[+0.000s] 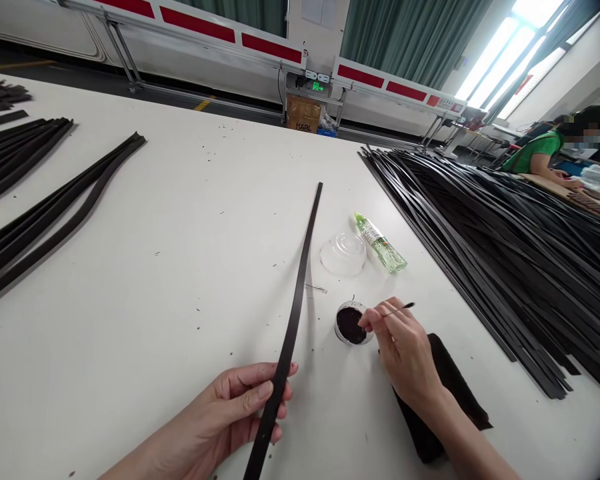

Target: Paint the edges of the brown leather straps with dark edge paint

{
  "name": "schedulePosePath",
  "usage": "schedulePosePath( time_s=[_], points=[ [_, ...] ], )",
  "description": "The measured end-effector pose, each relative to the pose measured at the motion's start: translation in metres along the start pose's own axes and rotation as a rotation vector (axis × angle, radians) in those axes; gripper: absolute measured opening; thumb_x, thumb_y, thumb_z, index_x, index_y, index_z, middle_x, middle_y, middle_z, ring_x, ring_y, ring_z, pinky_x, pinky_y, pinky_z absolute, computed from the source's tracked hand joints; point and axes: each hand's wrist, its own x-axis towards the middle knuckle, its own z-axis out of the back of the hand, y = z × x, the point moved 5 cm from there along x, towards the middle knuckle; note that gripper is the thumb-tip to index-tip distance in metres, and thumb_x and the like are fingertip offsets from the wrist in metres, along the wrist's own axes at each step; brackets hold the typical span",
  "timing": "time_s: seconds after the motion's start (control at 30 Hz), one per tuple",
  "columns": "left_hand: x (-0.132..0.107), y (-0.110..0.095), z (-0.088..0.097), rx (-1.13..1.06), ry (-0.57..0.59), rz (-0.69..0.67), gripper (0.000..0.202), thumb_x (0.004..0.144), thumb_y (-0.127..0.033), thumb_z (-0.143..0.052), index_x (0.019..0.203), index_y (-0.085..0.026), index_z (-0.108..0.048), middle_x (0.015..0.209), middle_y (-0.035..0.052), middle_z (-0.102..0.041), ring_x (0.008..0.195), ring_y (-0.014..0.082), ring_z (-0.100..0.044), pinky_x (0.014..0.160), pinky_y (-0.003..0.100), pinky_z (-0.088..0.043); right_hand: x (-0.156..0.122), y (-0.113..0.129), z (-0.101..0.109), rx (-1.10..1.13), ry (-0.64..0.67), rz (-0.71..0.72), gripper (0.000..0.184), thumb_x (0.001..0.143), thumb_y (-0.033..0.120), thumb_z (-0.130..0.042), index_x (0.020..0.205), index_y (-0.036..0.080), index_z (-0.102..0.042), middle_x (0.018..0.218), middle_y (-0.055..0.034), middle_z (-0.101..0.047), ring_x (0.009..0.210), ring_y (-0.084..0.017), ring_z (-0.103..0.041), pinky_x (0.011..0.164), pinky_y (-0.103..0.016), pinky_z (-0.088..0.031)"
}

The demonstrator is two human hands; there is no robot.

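I'm holding a long black strap (pixel 286 340) in my left hand (pixel 230 408). Its near end passes through that hand, pinched between my thumb and curled fingers, and runs down past the bottom edge of the view. The rest of it stretches ahead of my hand, narrowing toward its far end on the white work table (pixel 180 267). I can't tell whether that end touches the table.

My right hand (pixel 403 347) sits to the right of the strap, with its thumb and fingertips pinched around a thin brush (pixel 397 309), whose tip points away from me to the right. Just under my fingertips, nearly touching them, is a small round pot (pixel 349 325) of dark paste or paint. My right wrist lies over a folded dark cloth (pixel 445 380).

Beyond the pot, ahead of my right hand, a clear plastic lid (pixel 343 253) lies beside a green-labelled bottle (pixel 380 243) on its side. Further right is a big heap of black straps (pixel 485 233). Well to the left of my left hand are more black straps (pixel 40 207) in bundles. Far off to the right, a co-worker in a green top (pixel 535 153) sits at another table.
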Motion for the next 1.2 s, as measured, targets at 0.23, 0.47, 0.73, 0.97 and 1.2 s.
schedulePosePath(
  time_s=[0.23,0.47,0.73,0.97,1.2],
  points=[
    [0.004,-0.004,-0.006,0.064,0.0,-0.029,0.024,0.084,-0.024,-0.072,0.107,-0.02,-0.073,0.094,0.005,-0.065,0.083,0.0154,-0.058,0.077,0.031,-0.057,-0.01,-0.008,0.007,0.581,-0.124,-0.526,0.037,0.1,0.045,-0.047,0.079,0.02,-0.065,0.078,-0.0029,-0.062,0.072,-0.015,-0.055,0.067,-0.027,-0.045],
    [0.007,-0.006,-0.013,0.048,0.056,-0.073,0.024,0.083,-0.022,-0.072,0.106,-0.017,-0.072,0.099,0.0064,-0.063,0.082,0.015,-0.059,0.081,0.035,-0.058,-0.02,0.012,-0.012,0.704,-0.093,-0.527,0.037,0.1,0.043,-0.047,0.082,0.018,-0.067,0.079,-0.0053,-0.065,0.072,-0.016,-0.058,0.066,-0.027,-0.047],
    [0.009,0.001,-0.013,0.024,0.131,-0.086,0.029,0.082,-0.02,-0.073,0.11,-0.019,-0.07,0.101,0.0066,-0.064,0.086,0.016,-0.061,0.08,0.035,-0.058,-0.028,0.053,-0.017,0.489,0.019,-0.025,0.03,0.101,0.013,-0.036,0.091,0.018,-0.063,0.082,-0.0031,-0.065,0.077,-0.015,-0.061,0.073,-0.029,-0.047],
    [0.007,0.001,-0.016,0.022,0.137,-0.098,0.026,0.081,-0.02,-0.074,0.106,-0.018,-0.07,0.098,0.0067,-0.066,0.083,0.0163,-0.062,0.076,0.033,-0.056,-0.027,0.064,-0.024,0.455,0.056,0.156,0.03,0.094,0.0,-0.037,0.102,0.017,-0.06,0.084,-0.0058,-0.066,0.079,-0.017,-0.061,0.072,-0.034,-0.049],
    [0.007,0.001,-0.016,0.025,0.137,-0.085,0.027,0.077,-0.022,-0.077,0.103,-0.018,-0.07,0.096,0.0057,-0.066,0.083,0.0164,-0.061,0.077,0.034,-0.056,-0.029,0.064,-0.027,0.454,0.086,0.185,0.03,0.093,-0.002,-0.039,0.104,0.016,-0.06,0.088,-0.0058,-0.066,0.081,-0.017,-0.06,0.074,-0.035,-0.049]
  ],
)
